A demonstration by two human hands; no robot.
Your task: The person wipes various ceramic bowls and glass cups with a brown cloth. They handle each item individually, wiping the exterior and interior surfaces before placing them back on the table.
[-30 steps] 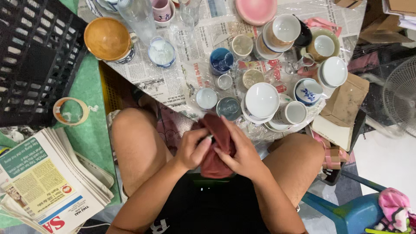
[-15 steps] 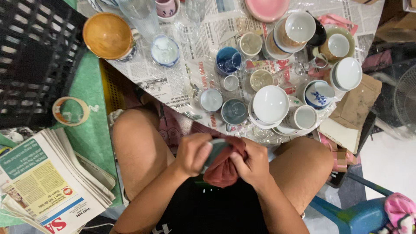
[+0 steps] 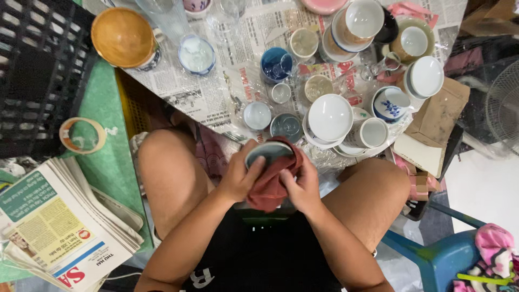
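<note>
Small round grey-blue ceramic cup (image 3: 268,153) sits at centre frame, above the lap, wrapped in a dark red cloth (image 3: 272,186). Left hand (image 3: 241,174) is clamped around the cup's side, thumb on its rim. Right hand (image 3: 303,186) grips the cloth against the cup. Just above, the newspaper-covered worktop (image 3: 205,97) carries a white ceramic bowl (image 3: 330,117) and a blue glazed cup (image 3: 276,64).
</note>
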